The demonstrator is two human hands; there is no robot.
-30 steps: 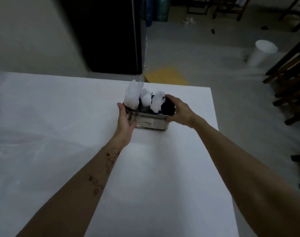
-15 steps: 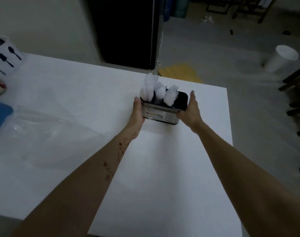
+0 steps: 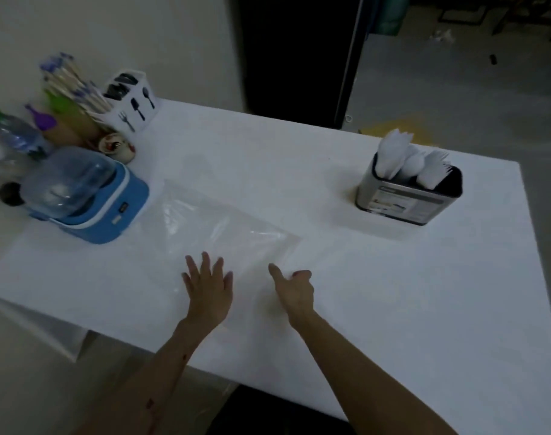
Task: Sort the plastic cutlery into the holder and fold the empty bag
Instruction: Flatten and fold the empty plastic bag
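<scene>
Cutlery (image 3: 406, 163) sits sorted in holder (image 3: 406, 199) — folding step. Left hand (image 3: 209, 285) flat on bag (image 3: 224, 227); right hand (image 3: 294, 290) loosely curled, empty — next needs an edge grip.

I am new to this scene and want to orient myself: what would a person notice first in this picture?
First, the two hands near the table's front edge: the left hand lies spread and flat on a clear plastic bag, and the right hand points a finger at the bag's edge. Next, the metal holder full of white plastic cutlery stands at the far right of the white table. At far left sits a blue appliance.
</scene>
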